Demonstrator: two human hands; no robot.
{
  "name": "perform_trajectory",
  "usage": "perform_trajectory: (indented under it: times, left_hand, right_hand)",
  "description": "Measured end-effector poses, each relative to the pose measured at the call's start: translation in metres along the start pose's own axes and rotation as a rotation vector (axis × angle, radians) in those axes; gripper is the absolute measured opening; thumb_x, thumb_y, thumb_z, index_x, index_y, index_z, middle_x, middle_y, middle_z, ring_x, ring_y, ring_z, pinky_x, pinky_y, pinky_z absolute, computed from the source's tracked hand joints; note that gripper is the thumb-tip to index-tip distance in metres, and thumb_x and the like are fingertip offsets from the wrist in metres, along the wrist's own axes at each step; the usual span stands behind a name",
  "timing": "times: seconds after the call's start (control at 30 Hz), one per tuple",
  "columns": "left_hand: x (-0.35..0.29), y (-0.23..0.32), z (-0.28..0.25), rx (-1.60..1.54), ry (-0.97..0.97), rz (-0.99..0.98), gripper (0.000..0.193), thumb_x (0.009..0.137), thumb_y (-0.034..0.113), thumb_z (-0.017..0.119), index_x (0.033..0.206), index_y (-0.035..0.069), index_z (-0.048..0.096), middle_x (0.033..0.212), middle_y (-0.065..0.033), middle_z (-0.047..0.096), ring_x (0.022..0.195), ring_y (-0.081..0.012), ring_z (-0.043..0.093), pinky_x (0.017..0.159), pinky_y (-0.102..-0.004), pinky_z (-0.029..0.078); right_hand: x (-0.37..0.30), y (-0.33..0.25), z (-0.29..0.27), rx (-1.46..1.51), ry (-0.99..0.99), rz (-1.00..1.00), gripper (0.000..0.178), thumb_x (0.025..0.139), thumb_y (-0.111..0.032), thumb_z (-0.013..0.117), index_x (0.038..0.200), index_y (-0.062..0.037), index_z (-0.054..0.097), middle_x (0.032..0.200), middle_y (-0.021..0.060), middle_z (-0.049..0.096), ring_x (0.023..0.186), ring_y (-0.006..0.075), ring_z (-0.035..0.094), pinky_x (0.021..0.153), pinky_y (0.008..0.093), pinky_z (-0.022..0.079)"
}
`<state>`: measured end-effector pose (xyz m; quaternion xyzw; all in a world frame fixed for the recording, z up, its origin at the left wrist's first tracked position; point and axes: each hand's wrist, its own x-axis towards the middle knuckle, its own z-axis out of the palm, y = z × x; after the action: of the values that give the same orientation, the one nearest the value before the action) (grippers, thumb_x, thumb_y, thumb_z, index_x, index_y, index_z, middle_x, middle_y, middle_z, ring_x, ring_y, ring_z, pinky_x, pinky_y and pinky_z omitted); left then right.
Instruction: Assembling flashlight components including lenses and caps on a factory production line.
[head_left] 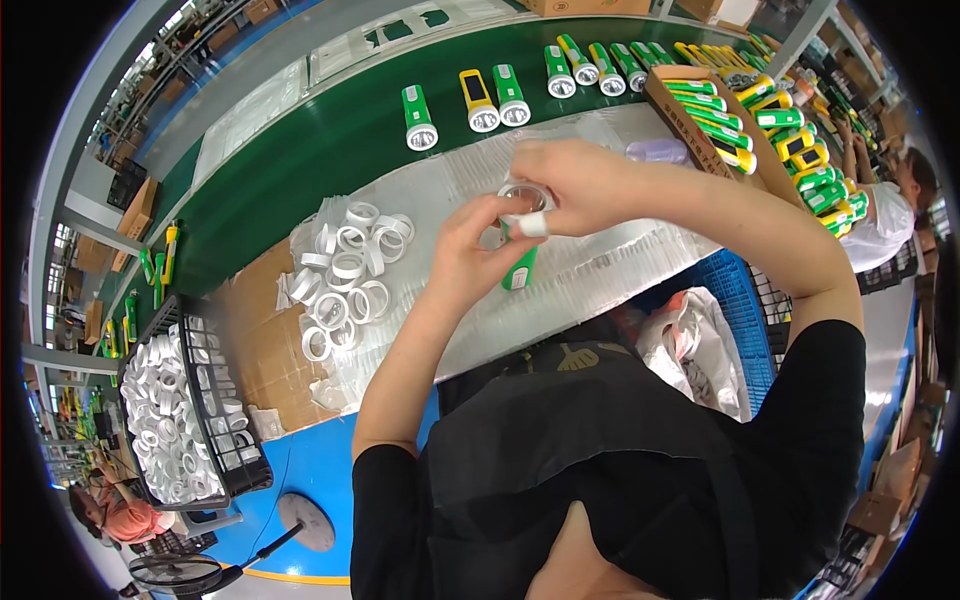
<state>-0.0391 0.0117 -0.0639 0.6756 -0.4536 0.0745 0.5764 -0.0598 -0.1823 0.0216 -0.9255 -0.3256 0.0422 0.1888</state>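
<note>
A green flashlight (519, 272) stands between my hands with its clear lens end up, over the sheet-covered part of the bench. My left hand (470, 243) closes on the near left side of its head, thumb and fingers at the rim. From the right, my right hand (568, 190) grips the same head, fingers curled behind it and the thumb, wrapped in white, in front. A loose pile of white plastic rings (350, 262) lies left of my hands. Whether one of these rings sits on the flashlight head is hidden by my fingers.
Finished-looking flashlights (418, 120) stand lens down along the green bench; an open carton (665, 105) of more stands at right. A black crate (225, 410) of white rings is at left, a blue basket (745, 300) with a white bag (690, 345) below right. Other people sit at both sides.
</note>
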Motion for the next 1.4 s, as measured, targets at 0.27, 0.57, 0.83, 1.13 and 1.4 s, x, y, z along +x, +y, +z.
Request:
perform_trajectory:
  times: [0.27, 0.57, 0.83, 1.13, 1.4]
  left_hand:
    - [0.005, -0.001, 0.001, -0.017, -0.001, -0.008, 0.034, 0.070, 0.008, 0.081, 0.100, 0.008, 0.065, 0.097, -0.0067, 0.069, 0.082, -0.0220, 0.066, 0.070, -0.0322, 0.053]
    - [0.004, -0.005, 0.009, 0.032, 0.046, 0.032, 0.037, 0.068, 0.007, 0.082, 0.101, 0.008, 0.065, 0.097, -0.0056, 0.069, 0.083, -0.0218, 0.067, 0.069, -0.0317, 0.052]
    - [0.003, -0.010, 0.006, 0.014, 0.048, 0.000, 0.036, 0.069, 0.008, 0.082, 0.101, 0.009, 0.065, 0.100, -0.0041, 0.070, 0.087, -0.0207, 0.067, 0.069, -0.0309, 0.052]
    - [0.004, -0.009, 0.005, -0.012, 0.040, -0.013, 0.039, 0.069, 0.007, 0.083, 0.103, 0.008, 0.065, 0.103, -0.0055, 0.070, 0.088, -0.0205, 0.067, 0.071, -0.0300, 0.052]
    - [-0.009, -0.021, -0.008, -0.037, 0.016, -0.069, 0.038, 0.070, 0.004, 0.081, 0.104, 0.007, 0.065, 0.102, -0.0058, 0.070, 0.092, -0.0180, 0.067, 0.075, -0.0304, 0.053]
  right_hand:
    - [-0.008, 0.008, -0.009, 0.144, 0.082, -0.079, 0.056, 0.075, -0.049, 0.068, 0.084, 0.0045, 0.058, 0.078, 0.0199, 0.060, 0.073, 0.0359, 0.061, 0.065, 0.0433, 0.048]
    - [-0.006, -0.005, -0.007, -0.036, 0.038, 0.317, 0.056, 0.075, -0.049, 0.073, 0.090, 0.0013, 0.054, 0.074, 0.0158, 0.058, 0.071, 0.0337, 0.060, 0.063, 0.0419, 0.048]
    - [0.001, -0.017, -0.010, -0.193, -0.003, 0.396, 0.068, 0.071, -0.063, 0.070, 0.085, 0.0013, 0.055, 0.072, 0.0177, 0.061, 0.068, 0.0357, 0.061, 0.061, 0.0439, 0.048]
    - [0.005, -0.004, -0.007, -0.137, 0.034, 0.391, 0.065, 0.070, -0.062, 0.071, 0.078, 0.0003, 0.054, 0.070, 0.0161, 0.058, 0.069, 0.0351, 0.060, 0.060, 0.0435, 0.047]
    - [0.003, -0.009, 0.048, -0.041, 0.251, 0.416, 0.061, 0.069, -0.052, 0.077, 0.095, 0.0003, 0.062, 0.085, 0.0147, 0.064, 0.078, 0.0295, 0.064, 0.066, 0.0405, 0.049]
